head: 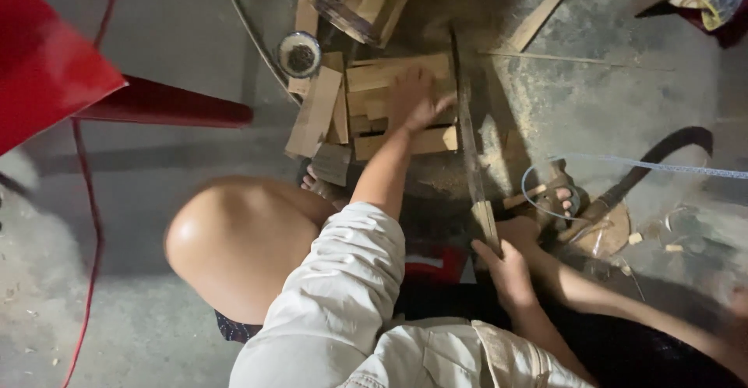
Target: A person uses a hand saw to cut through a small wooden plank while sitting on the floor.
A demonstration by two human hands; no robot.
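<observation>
Wooden blocks (401, 92) under left hand (415, 100); right hand (506, 267) grips saw (470, 146).

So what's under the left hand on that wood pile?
The left hand lies flat on stacked pale wood blocks. More blocks show around it; the part beneath the palm is covered.

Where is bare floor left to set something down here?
Bare grey concrete floor lies between the red plastic furniture and the pale wood offcuts. Crowded: under the left hand, and around the long saw in the right hand.
</observation>
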